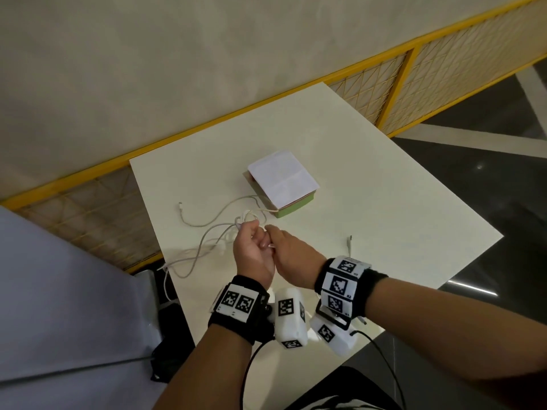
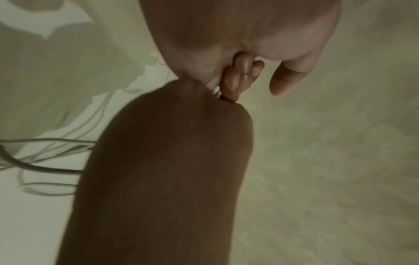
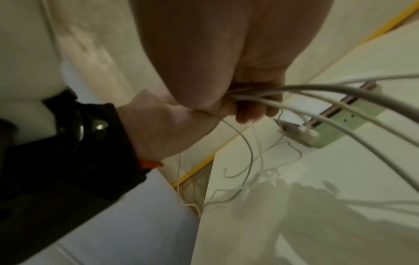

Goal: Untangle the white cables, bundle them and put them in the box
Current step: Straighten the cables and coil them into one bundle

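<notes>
White cables (image 1: 207,235) trail over the cream-white table (image 1: 370,208), just beside the box (image 1: 284,184), whose body is pale green under a white creased-paper top with a pinkish edge. Behind the box, a yellow-framed railing (image 1: 414,81) with yellow lattice mesh. Nearer than the box, black wristbands (image 1: 349,288) carrying white tiles printed with black square-code patterns.

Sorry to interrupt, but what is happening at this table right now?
A person is sorting out tangled white cables. The left hand grips several strands, and the right hand pinches a cable right beside it. Most of the cable still lies loose on the white table, one strand hanging over its edge. The box sits beyond, covered.
</notes>
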`<action>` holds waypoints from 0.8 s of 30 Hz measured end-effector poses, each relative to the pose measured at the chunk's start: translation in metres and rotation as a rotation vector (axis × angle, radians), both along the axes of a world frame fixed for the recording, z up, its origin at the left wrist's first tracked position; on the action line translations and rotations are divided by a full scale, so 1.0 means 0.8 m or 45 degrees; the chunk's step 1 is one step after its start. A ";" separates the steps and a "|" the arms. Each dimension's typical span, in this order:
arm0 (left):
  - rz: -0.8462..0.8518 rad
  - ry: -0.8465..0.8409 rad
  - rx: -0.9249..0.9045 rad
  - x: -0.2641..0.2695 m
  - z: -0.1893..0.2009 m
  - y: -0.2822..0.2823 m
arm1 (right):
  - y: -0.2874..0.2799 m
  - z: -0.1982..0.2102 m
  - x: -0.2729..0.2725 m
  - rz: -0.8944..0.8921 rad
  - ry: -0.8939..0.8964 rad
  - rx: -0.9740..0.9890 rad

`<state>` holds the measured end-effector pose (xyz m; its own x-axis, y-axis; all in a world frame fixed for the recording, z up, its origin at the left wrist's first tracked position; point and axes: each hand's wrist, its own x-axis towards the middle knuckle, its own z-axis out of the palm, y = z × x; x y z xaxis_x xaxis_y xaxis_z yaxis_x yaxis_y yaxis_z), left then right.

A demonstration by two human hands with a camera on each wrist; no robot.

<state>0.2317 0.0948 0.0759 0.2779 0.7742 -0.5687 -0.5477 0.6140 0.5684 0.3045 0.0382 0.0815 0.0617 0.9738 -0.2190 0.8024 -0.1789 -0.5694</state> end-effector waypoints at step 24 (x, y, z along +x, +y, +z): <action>0.178 -0.082 -0.349 -0.077 -0.026 0.068 | -0.077 -0.029 0.128 -0.073 -0.828 -0.283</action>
<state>0.1705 0.1489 0.0548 0.2215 0.6277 -0.7463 -0.6672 0.6557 0.3535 0.4067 -0.0231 0.0581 0.2984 0.9011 -0.3145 0.9543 -0.2882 0.0798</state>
